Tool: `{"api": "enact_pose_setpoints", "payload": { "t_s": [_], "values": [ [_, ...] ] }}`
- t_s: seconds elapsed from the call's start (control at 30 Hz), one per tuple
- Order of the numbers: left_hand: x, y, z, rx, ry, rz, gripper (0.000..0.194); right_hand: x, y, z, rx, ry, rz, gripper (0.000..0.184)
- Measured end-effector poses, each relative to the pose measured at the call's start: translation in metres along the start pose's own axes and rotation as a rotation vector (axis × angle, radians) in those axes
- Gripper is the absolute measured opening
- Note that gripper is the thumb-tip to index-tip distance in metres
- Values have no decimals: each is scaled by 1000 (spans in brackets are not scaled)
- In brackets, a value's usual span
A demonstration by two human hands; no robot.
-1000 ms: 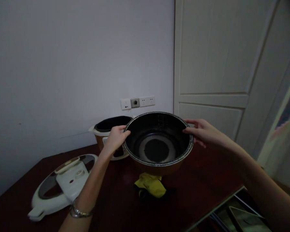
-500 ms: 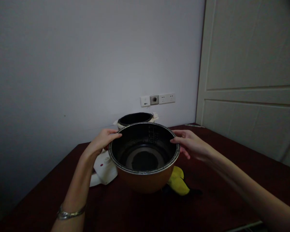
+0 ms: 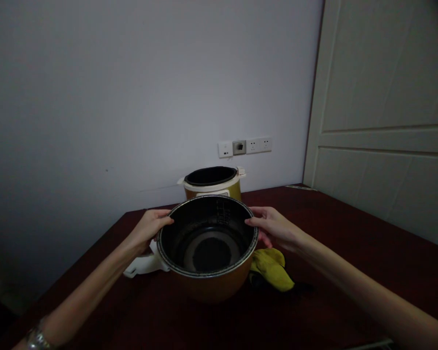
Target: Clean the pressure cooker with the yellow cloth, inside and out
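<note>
Between my two hands I hold a rice cooker inner pot [image 3: 212,287], orange outside and black inside, tilted so its mouth faces me. My left hand [image 3: 149,228] grips the left rim, thumb over the edge. My right hand [image 3: 277,226] pinches the right rim, thumb inside and fingers outside. Behind the pot stands the rice cooker body [image 3: 233,188], uncovered, with a dark cavity. Part of the white lid [image 3: 144,265] shows under my left hand; the pot hides the rest. A yellow and black cloth item [image 3: 272,272] lies just right of the pot.
The dark red table [image 3: 350,243] runs back to a pale wall [image 3: 131,97] with sockets [image 3: 259,145] above the cooker. A white panelled door [image 3: 383,184] stands at the right. A pale edge [image 3: 374,344] shows at the bottom right.
My view has swung left. Both hands have carried the pot left and lower, in front of the cooker body, and it now covers most of the lid. The grip is unchanged.
</note>
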State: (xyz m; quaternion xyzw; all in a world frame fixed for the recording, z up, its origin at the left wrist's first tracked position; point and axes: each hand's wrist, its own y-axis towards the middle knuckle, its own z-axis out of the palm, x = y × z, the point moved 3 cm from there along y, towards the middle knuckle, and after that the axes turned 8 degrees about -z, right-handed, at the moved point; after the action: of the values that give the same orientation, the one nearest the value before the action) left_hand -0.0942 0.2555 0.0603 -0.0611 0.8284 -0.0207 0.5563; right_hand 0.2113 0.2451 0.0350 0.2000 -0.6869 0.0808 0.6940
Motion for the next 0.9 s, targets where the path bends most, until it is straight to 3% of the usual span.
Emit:
{"api": "enact_pose_setpoints", "payload": {
  "t_s": [0.23,0.5,0.63,0.7,0.77,0.9],
  "values": [
    [24,-3,10,-15,-26,-4,36,-26,5,-4,22,1,59,39],
    [39,-3,28,-21,-177,-60,37,-33,5,-11,-28,-38,40,42],
    [44,-6,32,-40,-238,-53,38,-42,2,-27,-158,27,13,50],
    [45,-8,31,-76,-235,-59,36,-51,-5,-39,-234,-44,-27,49],
    [46,-10,29,-110,-232,-67,33,-59,-15,-47,-186,-210,-95,45],
    [48,-10,28,-134,-239,-82,25,-76,-40,-46,123,-585,-193,54]
  ]
}}
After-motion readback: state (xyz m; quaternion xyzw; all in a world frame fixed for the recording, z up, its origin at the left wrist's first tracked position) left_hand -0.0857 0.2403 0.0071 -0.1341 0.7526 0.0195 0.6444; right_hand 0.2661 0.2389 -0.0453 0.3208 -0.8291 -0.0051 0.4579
